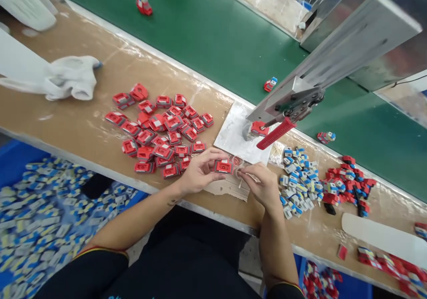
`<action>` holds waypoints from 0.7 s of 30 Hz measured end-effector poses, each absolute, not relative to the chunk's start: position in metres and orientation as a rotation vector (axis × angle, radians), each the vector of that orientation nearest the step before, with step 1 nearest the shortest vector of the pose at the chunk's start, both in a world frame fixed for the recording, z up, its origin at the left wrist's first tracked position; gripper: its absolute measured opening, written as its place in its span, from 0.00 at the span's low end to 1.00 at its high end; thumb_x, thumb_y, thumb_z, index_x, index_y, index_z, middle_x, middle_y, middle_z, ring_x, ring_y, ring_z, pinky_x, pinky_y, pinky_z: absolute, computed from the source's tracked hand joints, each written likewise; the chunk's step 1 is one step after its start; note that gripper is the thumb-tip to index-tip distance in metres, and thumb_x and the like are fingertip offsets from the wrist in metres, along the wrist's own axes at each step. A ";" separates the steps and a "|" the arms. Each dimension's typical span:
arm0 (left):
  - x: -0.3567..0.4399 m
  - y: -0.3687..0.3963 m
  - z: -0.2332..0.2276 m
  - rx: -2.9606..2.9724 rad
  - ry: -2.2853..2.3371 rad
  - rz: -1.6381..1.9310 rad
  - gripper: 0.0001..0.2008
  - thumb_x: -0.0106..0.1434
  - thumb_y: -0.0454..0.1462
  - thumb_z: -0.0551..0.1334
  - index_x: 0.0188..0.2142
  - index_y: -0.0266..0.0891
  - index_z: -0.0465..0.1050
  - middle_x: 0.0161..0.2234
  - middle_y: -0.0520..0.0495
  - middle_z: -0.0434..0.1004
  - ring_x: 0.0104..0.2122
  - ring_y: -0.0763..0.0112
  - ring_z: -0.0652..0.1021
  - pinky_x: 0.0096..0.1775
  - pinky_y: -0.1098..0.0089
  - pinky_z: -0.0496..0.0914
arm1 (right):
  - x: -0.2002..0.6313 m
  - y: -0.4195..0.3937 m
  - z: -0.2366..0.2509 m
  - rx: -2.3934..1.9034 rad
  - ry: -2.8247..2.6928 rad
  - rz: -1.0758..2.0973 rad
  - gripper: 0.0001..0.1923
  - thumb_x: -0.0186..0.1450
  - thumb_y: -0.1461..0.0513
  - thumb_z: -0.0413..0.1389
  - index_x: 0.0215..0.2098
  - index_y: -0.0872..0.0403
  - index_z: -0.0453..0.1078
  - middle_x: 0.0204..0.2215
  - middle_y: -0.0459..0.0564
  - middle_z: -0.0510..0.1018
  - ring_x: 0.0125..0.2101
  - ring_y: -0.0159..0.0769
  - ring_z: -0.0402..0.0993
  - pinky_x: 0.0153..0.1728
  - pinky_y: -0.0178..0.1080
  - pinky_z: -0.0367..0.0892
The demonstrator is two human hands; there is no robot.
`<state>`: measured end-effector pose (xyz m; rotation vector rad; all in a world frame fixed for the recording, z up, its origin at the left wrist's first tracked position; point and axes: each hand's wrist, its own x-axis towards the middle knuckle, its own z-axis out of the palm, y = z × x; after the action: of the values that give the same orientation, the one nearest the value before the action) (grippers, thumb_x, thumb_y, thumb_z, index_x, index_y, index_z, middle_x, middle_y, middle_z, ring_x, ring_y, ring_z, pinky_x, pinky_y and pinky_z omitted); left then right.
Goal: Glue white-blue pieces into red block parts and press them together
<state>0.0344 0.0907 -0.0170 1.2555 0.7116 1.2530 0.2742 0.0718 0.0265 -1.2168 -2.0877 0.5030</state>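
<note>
Nearest me, my left hand (200, 171) pinches a red plastic part (223, 166) between thumb and fingertips, just in front of the grey press plate (233, 134). My right hand (263, 185), touching distance to the right of it, closes its fingertips on a thin white stick (240, 180). Left of the plate lies a heap of red parts (160, 134); right of it, a pile of blue-and-white pieces (298, 174). On the plate stands a red-handled toggle press (276, 132). Beyond runs the green conveyor belt (207, 37).
</note>
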 end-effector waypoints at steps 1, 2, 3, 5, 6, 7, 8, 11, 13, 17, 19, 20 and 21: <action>0.034 0.089 -0.017 1.259 0.710 1.245 0.21 0.60 0.48 0.78 0.50 0.45 0.85 0.50 0.39 0.83 0.50 0.57 0.84 0.50 0.61 0.82 | 0.276 0.071 0.028 -1.226 -2.079 0.512 0.05 0.71 0.63 0.64 0.38 0.45 0.81 0.31 0.47 0.88 0.31 0.41 0.84 0.33 0.44 0.80; 0.034 0.087 -0.017 1.257 0.709 1.230 0.21 0.60 0.47 0.78 0.51 0.45 0.85 0.50 0.39 0.84 0.51 0.57 0.85 0.50 0.61 0.83 | 0.276 0.071 0.030 -1.234 -2.060 0.514 0.05 0.71 0.63 0.64 0.38 0.45 0.81 0.31 0.47 0.88 0.30 0.41 0.84 0.32 0.44 0.80; 0.034 0.084 -0.017 1.250 0.709 1.208 0.21 0.60 0.47 0.79 0.51 0.45 0.85 0.51 0.39 0.85 0.50 0.56 0.85 0.50 0.61 0.83 | 0.276 0.069 0.034 -1.236 -2.020 0.510 0.05 0.71 0.62 0.65 0.37 0.45 0.81 0.31 0.47 0.88 0.30 0.41 0.83 0.31 0.44 0.79; 0.036 0.080 -0.017 1.235 0.714 1.170 0.24 0.58 0.47 0.80 0.52 0.44 0.84 0.50 0.38 0.86 0.46 0.57 0.87 0.46 0.63 0.85 | 0.274 0.066 0.043 -1.206 -1.864 0.484 0.04 0.70 0.62 0.66 0.37 0.45 0.80 0.29 0.47 0.87 0.28 0.41 0.83 0.30 0.45 0.77; 0.036 0.079 -0.017 1.247 0.714 1.168 0.24 0.58 0.47 0.80 0.51 0.43 0.84 0.49 0.39 0.87 0.44 0.58 0.88 0.45 0.64 0.85 | 0.272 0.064 0.048 -1.165 -1.761 0.462 0.03 0.69 0.62 0.67 0.37 0.45 0.80 0.28 0.46 0.86 0.27 0.40 0.82 0.28 0.44 0.76; 0.037 0.078 -0.016 1.278 0.711 1.182 0.23 0.58 0.47 0.80 0.50 0.42 0.84 0.48 0.39 0.88 0.43 0.59 0.88 0.45 0.64 0.85 | 0.268 0.061 0.052 -1.112 -1.661 0.444 0.03 0.69 0.61 0.67 0.37 0.45 0.80 0.26 0.45 0.85 0.26 0.40 0.81 0.27 0.44 0.75; 0.038 0.077 -0.015 1.327 0.703 1.210 0.22 0.58 0.45 0.80 0.49 0.42 0.84 0.46 0.40 0.89 0.42 0.59 0.89 0.46 0.64 0.85 | 0.264 0.060 0.056 -1.059 -1.578 0.436 0.03 0.69 0.60 0.68 0.37 0.45 0.80 0.25 0.44 0.84 0.25 0.39 0.81 0.26 0.43 0.75; 0.040 0.078 -0.013 1.488 0.676 1.311 0.17 0.59 0.40 0.80 0.47 0.42 0.85 0.44 0.41 0.90 0.44 0.59 0.89 0.50 0.63 0.84 | 0.248 0.057 0.059 -0.970 -1.453 0.494 0.04 0.68 0.59 0.69 0.37 0.46 0.80 0.24 0.44 0.84 0.24 0.39 0.82 0.25 0.43 0.77; 0.041 0.080 -0.013 1.543 0.648 1.381 0.17 0.59 0.39 0.80 0.47 0.41 0.84 0.43 0.40 0.90 0.44 0.59 0.89 0.49 0.64 0.85 | 0.238 0.056 0.055 -0.960 -1.418 0.608 0.04 0.68 0.59 0.70 0.37 0.47 0.80 0.26 0.46 0.86 0.26 0.40 0.85 0.27 0.44 0.81; 0.044 0.082 -0.016 1.570 0.581 1.480 0.18 0.60 0.39 0.79 0.48 0.38 0.82 0.42 0.38 0.90 0.43 0.61 0.89 0.46 0.68 0.84 | 0.228 0.055 0.044 -0.911 -1.332 0.832 0.05 0.68 0.61 0.70 0.38 0.49 0.80 0.30 0.46 0.88 0.30 0.41 0.88 0.31 0.43 0.86; 0.045 0.082 -0.017 1.571 0.575 1.490 0.18 0.61 0.39 0.79 0.48 0.38 0.82 0.42 0.38 0.89 0.44 0.61 0.89 0.46 0.68 0.84 | 0.226 0.053 0.041 -0.902 -1.315 0.873 0.05 0.68 0.61 0.70 0.38 0.49 0.79 0.31 0.45 0.88 0.31 0.41 0.89 0.32 0.44 0.87; 0.045 0.082 -0.017 1.573 0.575 1.491 0.18 0.60 0.39 0.79 0.48 0.38 0.82 0.42 0.38 0.89 0.44 0.61 0.89 0.47 0.68 0.84 | 0.226 0.053 0.040 -0.907 -1.313 0.876 0.05 0.68 0.61 0.70 0.38 0.49 0.79 0.31 0.45 0.88 0.30 0.41 0.89 0.33 0.44 0.87; 0.044 0.082 -0.017 1.576 0.577 1.491 0.18 0.60 0.38 0.79 0.48 0.39 0.82 0.42 0.38 0.89 0.43 0.61 0.89 0.47 0.67 0.84 | 0.226 0.053 0.040 -0.918 -1.315 0.871 0.05 0.68 0.61 0.70 0.38 0.49 0.79 0.31 0.45 0.88 0.30 0.41 0.89 0.32 0.44 0.87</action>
<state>0.0445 0.0822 -0.0169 1.5762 0.5774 1.4913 0.2261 0.0528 0.0403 -0.9180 -1.3153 0.8713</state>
